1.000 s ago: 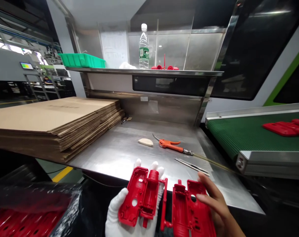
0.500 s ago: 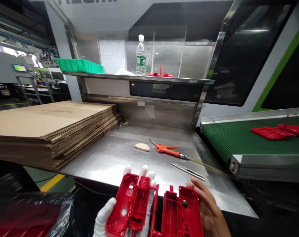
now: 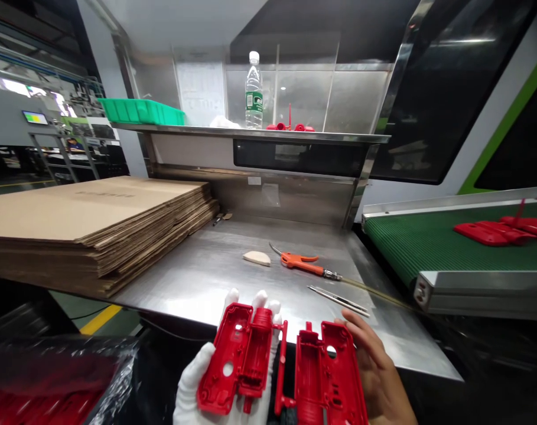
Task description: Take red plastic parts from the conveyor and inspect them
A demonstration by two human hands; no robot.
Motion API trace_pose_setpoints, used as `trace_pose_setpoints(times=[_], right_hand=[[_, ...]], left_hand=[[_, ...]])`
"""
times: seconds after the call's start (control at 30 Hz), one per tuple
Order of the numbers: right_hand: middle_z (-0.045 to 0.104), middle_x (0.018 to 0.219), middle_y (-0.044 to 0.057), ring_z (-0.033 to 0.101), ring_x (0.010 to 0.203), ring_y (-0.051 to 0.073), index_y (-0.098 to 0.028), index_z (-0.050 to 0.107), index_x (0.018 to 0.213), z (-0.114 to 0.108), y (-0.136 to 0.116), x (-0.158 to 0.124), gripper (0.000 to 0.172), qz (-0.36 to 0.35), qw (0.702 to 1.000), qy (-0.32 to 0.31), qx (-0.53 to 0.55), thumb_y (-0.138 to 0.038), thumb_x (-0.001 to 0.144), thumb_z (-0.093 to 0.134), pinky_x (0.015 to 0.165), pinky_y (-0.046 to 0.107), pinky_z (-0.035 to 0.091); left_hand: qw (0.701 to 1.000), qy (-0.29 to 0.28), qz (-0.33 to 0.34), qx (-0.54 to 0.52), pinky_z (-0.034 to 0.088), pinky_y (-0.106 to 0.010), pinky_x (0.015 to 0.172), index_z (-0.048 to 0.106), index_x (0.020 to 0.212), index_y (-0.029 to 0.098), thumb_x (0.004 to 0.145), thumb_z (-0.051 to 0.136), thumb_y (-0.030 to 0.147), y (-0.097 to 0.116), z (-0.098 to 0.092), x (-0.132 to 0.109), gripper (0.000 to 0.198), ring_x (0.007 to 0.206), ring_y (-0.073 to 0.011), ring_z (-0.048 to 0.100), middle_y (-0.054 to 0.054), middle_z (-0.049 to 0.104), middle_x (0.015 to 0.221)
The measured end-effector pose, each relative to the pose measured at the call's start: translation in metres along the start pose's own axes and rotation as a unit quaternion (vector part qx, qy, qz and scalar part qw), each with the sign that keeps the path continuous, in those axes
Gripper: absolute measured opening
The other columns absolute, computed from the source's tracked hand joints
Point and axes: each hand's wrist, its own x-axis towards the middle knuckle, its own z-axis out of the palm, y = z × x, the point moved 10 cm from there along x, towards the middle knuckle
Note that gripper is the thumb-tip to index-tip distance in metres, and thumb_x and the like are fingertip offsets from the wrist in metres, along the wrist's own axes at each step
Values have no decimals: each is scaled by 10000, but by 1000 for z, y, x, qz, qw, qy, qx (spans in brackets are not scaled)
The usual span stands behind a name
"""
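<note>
Presently, head view, lower centre: left hand (image 3: pixel 206 383), white-gloved, fingers curled under one red shell (image 3: pixel 239 357); right hand (image 3: pixel 374 378), bare, fingers wrapped round the other red shell (image 3: pixel 325 378) — both joined by a thin runner (image 3: pixel 280 369). Risk: uneven pull could snap the runner and drop a shell. Surface: steel bench (image 3: pixel 206 277) — cardboard stack (image 3: pixel 95 218) left, green conveyor (image 3: pixel 428 242) right, factory hall behind.

left hand (image 3: pixel 206 378) – red housing (image 3: pixel 239 357) | right hand (image 3: pixel 374 372) – second red housing (image 3: pixel 324 378)
</note>
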Motion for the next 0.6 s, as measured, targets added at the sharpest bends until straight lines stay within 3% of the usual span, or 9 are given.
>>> trace_pose_setpoints(times=[0.1,0.27,0.43,0.53,0.6], right_hand=[[367,1555,64,425,1409,255,-329,527,1343,5,-6,0,504,10,999,-4,45,-469,891,699,1123,348,434],[333,1550,39,407,1407,215,-349,526,1345,8,-3,1,550,23,998,-16,55,-513,860,723,1109,259,414],[342,1536,64,385,1427,231,-328,499,1363,7,-3,-1,449,9,999,-21,32,-572,989,458,1109,304,420],[338,1541,87,396,1416,288,-329,478,1375,7,-3,-1,546,13,1000,-25,0,-670,950,442,1095,391,447],[379,1528,72,405,1406,293,-346,522,1349,7,-8,-1,497,-4,997,-34,-68,-648,961,445,1117,424,413]], left_hand=[[999,32,4,7,297,-553,1191,650,1338,308,992,337,430,-1,-6,0,482,1492,-334,250,-32,489,1526],[997,79,10,11,421,-530,1125,685,1288,322,965,422,404,-1,-12,0,424,1457,-349,333,-44,548,1475],[989,141,19,31,476,-522,1077,719,1242,311,943,489,385,2,-23,-2,384,1394,-360,450,-87,627,1397],[974,213,34,60,485,-529,1064,715,1257,301,907,575,373,4,-32,-6,383,1312,-364,552,-122,680,1326],[959,265,41,91,493,-551,1047,692,1294,292,907,604,389,2,-38,-8,408,1250,-369,609,-141,710,1275]])
